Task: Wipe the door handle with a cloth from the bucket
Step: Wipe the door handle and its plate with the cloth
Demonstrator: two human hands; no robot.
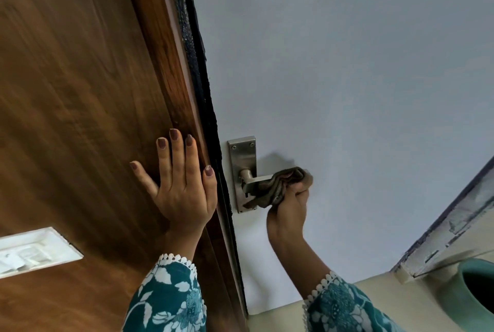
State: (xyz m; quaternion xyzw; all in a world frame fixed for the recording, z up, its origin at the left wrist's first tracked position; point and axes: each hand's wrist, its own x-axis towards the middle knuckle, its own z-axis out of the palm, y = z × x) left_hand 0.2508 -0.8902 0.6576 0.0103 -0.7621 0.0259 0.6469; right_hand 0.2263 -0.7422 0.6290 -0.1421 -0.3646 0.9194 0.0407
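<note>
We see the brushed silver metal lever door handle (pixel 258 179) mounted on its tall rectangular steel backplate (pixel 242 171), which is fixed to the pale blue-grey painted door face (pixel 334 64) close to the door's dark edge. The right hand (pixel 290 207) comes up from below and is closed in a fist around a crumpled brown-grey cloth (pixel 280 184), its fingers (pixel 303 192) curled tight and pressed together over the fabric. The cloth is bunched over the free end of the lever, touching it and hiding that end, with a fold hanging down over the lower part of the backplate; the part of the lever nearest the backplate stays bare. The left hand (pixel 181 184) lies flat on the dark brown wood-grain panel (pixel 66 91) just beside the black strip (pixel 205 107) that runs between the wood and the painted face. Its fingers (pixel 175 155) are stretched out and slightly spread, with the thumb (pixel 143 176) angled away to the left; this hand holds nothing. Both wrists wear teal sleeves (pixel 171 299) with a white floral print and white scalloped trim. A white rectangular switch plate (pixel 34 251) is set into the wood at the lower left. At the lower right corner we see part of the rim of a green round bucket (pixel 465 297), standing on a cream floor (pixel 387 302), well apart from the handle.
</note>
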